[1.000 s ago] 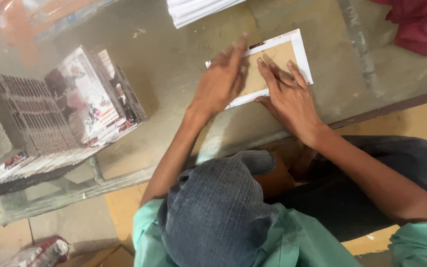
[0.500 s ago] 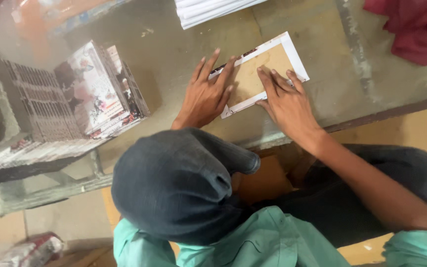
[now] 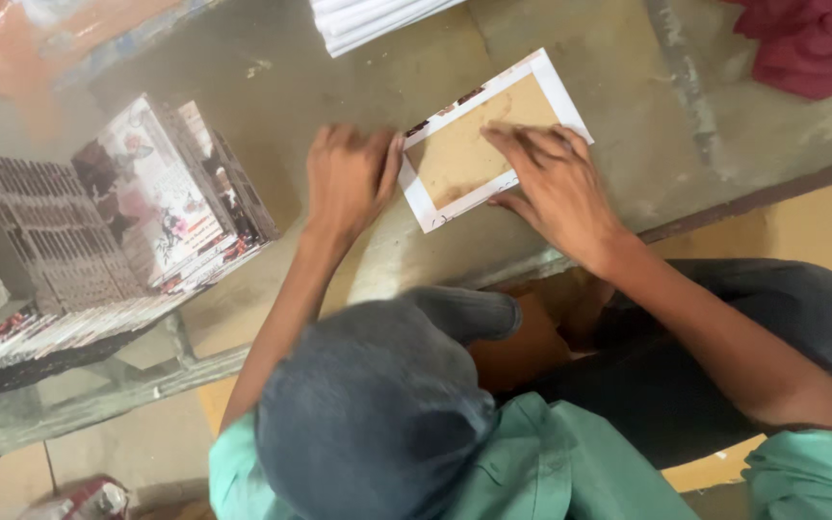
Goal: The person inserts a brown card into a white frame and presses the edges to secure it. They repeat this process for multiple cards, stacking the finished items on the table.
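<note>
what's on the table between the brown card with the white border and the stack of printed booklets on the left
In the head view, the left hand lies there, fingertips at the card's left edge; otherwise bare table up to the booklets.

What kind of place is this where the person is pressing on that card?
Probably a small bookbinding or printing workshop. The left hand and right hand press a brown board with white paper edges on a worn worktable, beside stacked printed covers and a pile of white sheets.

Board (image 3: 479,140) on table (image 3: 358,87), right of booklets (image 3: 161,207)
</note>
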